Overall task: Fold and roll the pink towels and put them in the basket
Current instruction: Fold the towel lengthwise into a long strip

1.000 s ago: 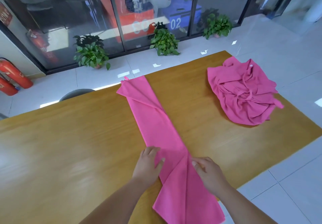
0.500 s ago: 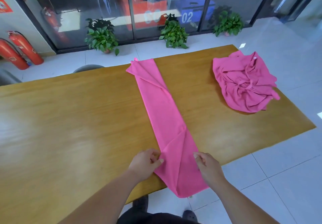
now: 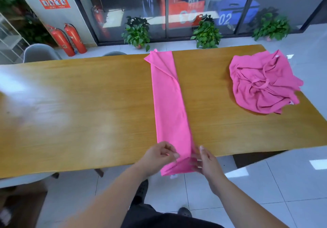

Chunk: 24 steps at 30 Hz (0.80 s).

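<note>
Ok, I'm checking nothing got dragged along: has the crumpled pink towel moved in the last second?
No. The crumpled towel lies by the far right corner of the table, the same spot as before; only the camera view shifted.

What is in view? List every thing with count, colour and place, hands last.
folded towel: one, pink, long strip across the table's middle, near end over the edge
crumpled towel: one, pink, heap at the table's right end
table: one, light wood, under both towels
fire extinguishers: two, red, floor at far left
potted plants: three, green, floor along the glass wall
chairs: two, grey, behind the table
poster: one, red, wall at upper left
left hand: pinches the folded towel's near end, left edge
right hand: holds its right edge
</note>
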### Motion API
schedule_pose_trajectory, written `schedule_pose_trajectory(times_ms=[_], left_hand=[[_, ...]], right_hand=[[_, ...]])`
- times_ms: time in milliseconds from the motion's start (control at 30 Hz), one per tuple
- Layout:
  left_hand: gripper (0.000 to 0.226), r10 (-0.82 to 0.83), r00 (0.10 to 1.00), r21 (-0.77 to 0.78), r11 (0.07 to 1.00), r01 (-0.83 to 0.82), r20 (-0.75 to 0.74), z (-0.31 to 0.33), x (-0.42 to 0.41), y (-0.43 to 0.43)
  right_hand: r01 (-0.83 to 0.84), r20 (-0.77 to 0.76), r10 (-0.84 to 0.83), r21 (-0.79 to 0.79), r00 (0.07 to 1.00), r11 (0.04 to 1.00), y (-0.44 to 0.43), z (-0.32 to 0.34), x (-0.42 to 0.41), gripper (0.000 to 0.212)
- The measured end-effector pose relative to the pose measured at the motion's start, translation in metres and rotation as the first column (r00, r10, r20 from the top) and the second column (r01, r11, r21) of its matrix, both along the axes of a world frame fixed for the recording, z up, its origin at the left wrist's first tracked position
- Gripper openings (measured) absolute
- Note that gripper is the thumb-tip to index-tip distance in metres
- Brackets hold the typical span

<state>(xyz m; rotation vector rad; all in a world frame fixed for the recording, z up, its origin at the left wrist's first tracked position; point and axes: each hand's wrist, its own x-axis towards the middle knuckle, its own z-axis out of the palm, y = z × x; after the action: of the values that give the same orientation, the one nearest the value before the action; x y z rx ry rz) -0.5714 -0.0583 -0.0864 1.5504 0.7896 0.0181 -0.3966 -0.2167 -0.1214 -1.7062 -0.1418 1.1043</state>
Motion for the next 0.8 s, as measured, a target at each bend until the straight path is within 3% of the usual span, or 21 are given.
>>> schedule_pose_trajectory(times_ms=[33,100,233,333,400,467,533,633,733,800], left_hand=[[0.028,0.015,1.0,0.023,1.0,-0.014,-0.001,-0.002,-0.001,-0.009],[0.029,0.063,0.994,0.224,0.974,-0.043,-0.084,-0.019,-0.007,-0.024],[0.062,0.083,0.938,0.637,0.753,0.162,-0.337,-0.055,-0.024,-0.055],[0.068,0.158,0.895,0.737,0.636,0.231,-0.417,-0.066,-0.026,-0.07],[0.051,0.25,0.876,0.771,0.607,0.191,-0.413,-0.067,-0.025,-0.071],[0.032,0.326,0.866,0.774,0.625,0.102,-0.378,-0.065,-0.027,-0.07],[0.024,0.38,0.858,0.707,0.706,-0.028,-0.346,-0.063,-0.029,-0.073],[0.026,0.462,0.832,0.52,0.814,-0.26,-0.307,-0.062,-0.029,-0.08],[0.028,0.511,0.813,0.403,0.831,-0.383,-0.281,-0.063,-0.028,-0.082],[0.028,0.51,0.812,0.334,0.847,-0.414,-0.284,-0.066,-0.028,-0.081]], right_hand=[[-0.002,-0.037,0.003,0.03,0.999,1.0,-0.001,0.005,0.0,0.033],[-0.027,-0.062,0.032,0.079,0.998,0.997,-0.003,0.007,0.001,0.027],[-0.207,0.055,0.205,0.045,0.977,0.977,-0.005,-0.009,-0.001,0.043],[-0.245,0.217,0.251,-0.057,0.943,0.968,0.001,-0.013,-0.004,0.031],[-0.145,0.177,0.133,0.058,0.975,0.988,0.002,-0.006,-0.004,0.028],[-0.09,0.102,0.079,0.112,0.992,0.99,-0.001,-0.006,-0.002,0.028],[-0.101,0.118,0.098,0.027,0.988,0.994,-0.007,-0.011,0.002,0.032],[-0.078,0.109,0.077,0.002,0.991,0.997,-0.011,-0.015,0.003,0.031],[-0.059,0.094,0.051,0.086,0.994,0.995,-0.014,-0.013,-0.001,0.029],[-0.069,0.162,0.066,0.012,0.985,0.998,-0.02,-0.025,-0.002,0.033]])
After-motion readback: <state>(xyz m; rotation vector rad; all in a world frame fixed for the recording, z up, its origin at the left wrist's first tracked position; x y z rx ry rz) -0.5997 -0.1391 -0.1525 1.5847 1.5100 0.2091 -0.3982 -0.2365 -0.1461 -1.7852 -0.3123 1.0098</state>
